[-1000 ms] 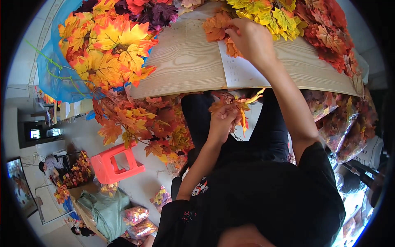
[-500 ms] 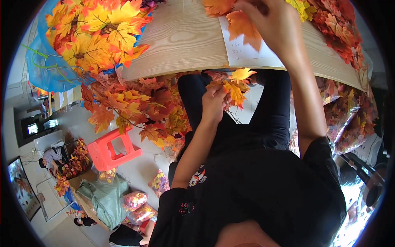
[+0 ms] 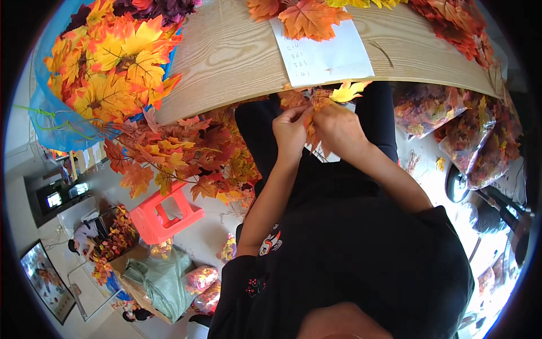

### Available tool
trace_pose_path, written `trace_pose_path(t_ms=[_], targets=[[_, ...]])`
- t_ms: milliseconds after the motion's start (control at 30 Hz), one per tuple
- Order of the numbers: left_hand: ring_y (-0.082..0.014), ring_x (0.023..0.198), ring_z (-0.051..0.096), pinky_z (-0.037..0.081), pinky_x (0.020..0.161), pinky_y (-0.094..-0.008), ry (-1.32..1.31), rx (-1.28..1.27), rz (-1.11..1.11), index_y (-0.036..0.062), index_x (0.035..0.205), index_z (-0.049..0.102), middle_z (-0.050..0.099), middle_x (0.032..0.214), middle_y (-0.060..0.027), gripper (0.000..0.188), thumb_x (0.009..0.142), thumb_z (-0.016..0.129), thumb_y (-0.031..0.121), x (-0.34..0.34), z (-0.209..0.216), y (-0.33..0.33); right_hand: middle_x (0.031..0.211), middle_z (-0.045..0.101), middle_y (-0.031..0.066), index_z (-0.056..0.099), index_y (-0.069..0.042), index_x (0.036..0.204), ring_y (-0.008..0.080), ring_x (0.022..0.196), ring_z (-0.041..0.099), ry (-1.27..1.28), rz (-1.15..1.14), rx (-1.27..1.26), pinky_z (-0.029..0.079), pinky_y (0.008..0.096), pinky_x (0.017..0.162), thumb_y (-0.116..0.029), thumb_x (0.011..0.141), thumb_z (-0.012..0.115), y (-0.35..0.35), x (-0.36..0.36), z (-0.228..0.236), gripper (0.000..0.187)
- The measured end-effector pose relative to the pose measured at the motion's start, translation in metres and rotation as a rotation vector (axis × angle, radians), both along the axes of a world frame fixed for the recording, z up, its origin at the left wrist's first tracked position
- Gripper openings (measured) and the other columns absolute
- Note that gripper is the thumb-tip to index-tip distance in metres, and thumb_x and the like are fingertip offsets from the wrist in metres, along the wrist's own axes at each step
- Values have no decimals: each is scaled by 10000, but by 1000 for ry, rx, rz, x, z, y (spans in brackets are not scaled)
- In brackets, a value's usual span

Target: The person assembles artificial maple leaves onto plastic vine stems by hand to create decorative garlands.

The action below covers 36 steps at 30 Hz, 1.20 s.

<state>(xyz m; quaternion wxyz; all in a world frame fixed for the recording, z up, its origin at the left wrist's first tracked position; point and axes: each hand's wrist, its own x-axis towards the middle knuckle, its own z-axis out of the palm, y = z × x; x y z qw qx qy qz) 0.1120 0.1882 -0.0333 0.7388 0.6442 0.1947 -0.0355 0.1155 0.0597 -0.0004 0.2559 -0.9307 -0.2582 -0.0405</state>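
Note:
Just below the table's front edge, over my lap, my left hand (image 3: 290, 131) and my right hand (image 3: 340, 129) meet on a small bunch of artificial maple leaves (image 3: 348, 91). Its leaves are orange and brown, with a bright yellow one poking out above my right knuckles. The fingers of both hands are closed on the bunch, and they hide its stems. On the wooden table (image 3: 237, 53) ahead, orange maple leaves (image 3: 310, 20) lie partly over a white sheet of paper (image 3: 330, 61) with handwriting.
A blue plastic bag (image 3: 49, 129) of yellow-orange leaves (image 3: 116, 73) stands at the table's left. Red leaves (image 3: 454, 28) lie at the far right. Leafy branches (image 3: 169, 155) hang below left, near a red stool (image 3: 166, 214). Bagged leaves (image 3: 477, 141) sit right; people are at lower left.
My right hand has come down from the orange leaves on the table to the bunch in my left hand. The orange leaves now rest on the paper. The view has shifted slightly.

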Motion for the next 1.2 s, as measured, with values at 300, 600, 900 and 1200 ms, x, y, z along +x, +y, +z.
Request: trace_pose_path(t_ms=[300, 600, 900, 1200], targets=[[-96, 706, 586, 458, 621, -194, 23, -61, 8, -44, 886, 600, 630, 818, -77, 97, 814, 598, 22, -3, -1, 12, 1021, 551, 125, 569, -20, 715, 304, 953, 534, -12, 84, 252, 430, 368, 809, -64, 681, 602, -25, 7, 44, 65], [-117, 724, 610, 456, 595, -204, 102, -118, -3, -21, 915, 579, 646, 841, -94, 132, 832, 593, 81, -1, 9, -4, 1057, 516, 146, 522, 6, 780, 319, 942, 532, 316, 323, 265, 434, 384, 814, -38, 687, 575, -24, 2, 42, 116], [-106, 868, 578, 425, 612, -223, 406, -532, -11, 80, 973, 585, 627, 971, -45, 160, 853, 584, 185, -2, 26, 11, 726, 581, 110, 621, -34, 750, 269, 662, 577, 340, -19, 354, 465, 347, 620, -114, 731, 626, -25, 3, -6, 82], [-65, 716, 516, 435, 605, -227, 379, -645, -4, 108, 936, 614, 590, 835, 35, 117, 846, 593, 181, -6, 22, 12, 713, 605, 77, 640, -37, 821, 198, 694, 586, 524, -68, 705, 368, 326, 828, -104, 756, 622, -20, 2, -26, 95]])
